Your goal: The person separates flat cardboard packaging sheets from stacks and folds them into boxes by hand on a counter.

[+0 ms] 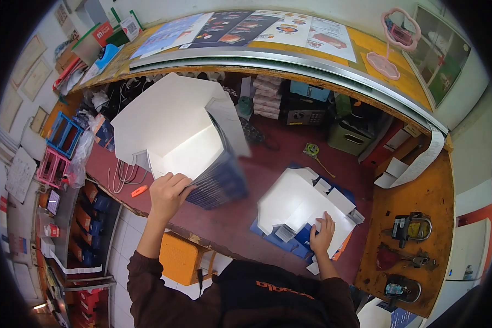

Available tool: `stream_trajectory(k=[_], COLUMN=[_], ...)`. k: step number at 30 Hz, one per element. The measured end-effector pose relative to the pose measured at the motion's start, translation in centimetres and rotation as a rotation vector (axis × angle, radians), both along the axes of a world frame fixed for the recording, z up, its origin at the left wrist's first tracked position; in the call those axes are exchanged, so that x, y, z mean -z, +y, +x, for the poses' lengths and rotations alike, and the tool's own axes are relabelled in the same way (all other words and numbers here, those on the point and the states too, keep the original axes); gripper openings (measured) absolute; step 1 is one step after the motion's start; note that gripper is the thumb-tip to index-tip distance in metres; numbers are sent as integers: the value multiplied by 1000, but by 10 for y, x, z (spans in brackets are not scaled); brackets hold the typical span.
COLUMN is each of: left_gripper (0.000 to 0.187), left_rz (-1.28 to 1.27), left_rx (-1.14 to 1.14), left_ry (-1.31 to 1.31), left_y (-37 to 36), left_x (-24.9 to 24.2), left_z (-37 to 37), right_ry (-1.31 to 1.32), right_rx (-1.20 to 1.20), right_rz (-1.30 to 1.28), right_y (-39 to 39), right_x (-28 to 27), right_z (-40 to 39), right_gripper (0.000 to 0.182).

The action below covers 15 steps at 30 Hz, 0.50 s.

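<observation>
A tall stack of nested cardboard boxes [186,147], white inside and blue outside, stands tilted on the left part of the dark red desktop. My left hand [170,192] is closed over its near rim, thumb and fingers pinching the edge. At the right, white and blue flat cardboard box blanks [292,202] lie piled on the desk, with cut flaps sticking up at their edges. On top of this pile rests my right hand [322,232], its fingers apart and flat, holding nothing. Some slight blur shows on the stack's right side.
A yellow tape measure [311,150] lies behind the blanks. Near the desk's left edge is an orange-handled tool [139,191]. A safe [305,116] and a green bin [348,135] stand under the raised counter [388,101]. An orange stool [181,259] sits below the front edge.
</observation>
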<state>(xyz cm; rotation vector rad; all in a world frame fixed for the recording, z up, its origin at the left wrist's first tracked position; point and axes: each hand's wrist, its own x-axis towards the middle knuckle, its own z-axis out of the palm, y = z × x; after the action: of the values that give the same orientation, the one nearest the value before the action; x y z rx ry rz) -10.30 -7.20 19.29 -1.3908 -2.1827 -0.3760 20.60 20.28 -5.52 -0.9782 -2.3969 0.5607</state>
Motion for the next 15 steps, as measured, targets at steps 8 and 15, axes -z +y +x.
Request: stream_trajectory(k=[8, 15], left_gripper=[16, 28], left_rz=[11, -1], left_rx=[39, -35], left_ry=[49, -7], left_y=[11, 15], left_x=[2, 0], left_z=[-11, -7], right_ry=[1, 18], right_rx=[-9, -8], right_rz=[4, 11], right_y=[0, -1], right_x=[-1, 3], right_z=[1, 2], right_gripper=[21, 20])
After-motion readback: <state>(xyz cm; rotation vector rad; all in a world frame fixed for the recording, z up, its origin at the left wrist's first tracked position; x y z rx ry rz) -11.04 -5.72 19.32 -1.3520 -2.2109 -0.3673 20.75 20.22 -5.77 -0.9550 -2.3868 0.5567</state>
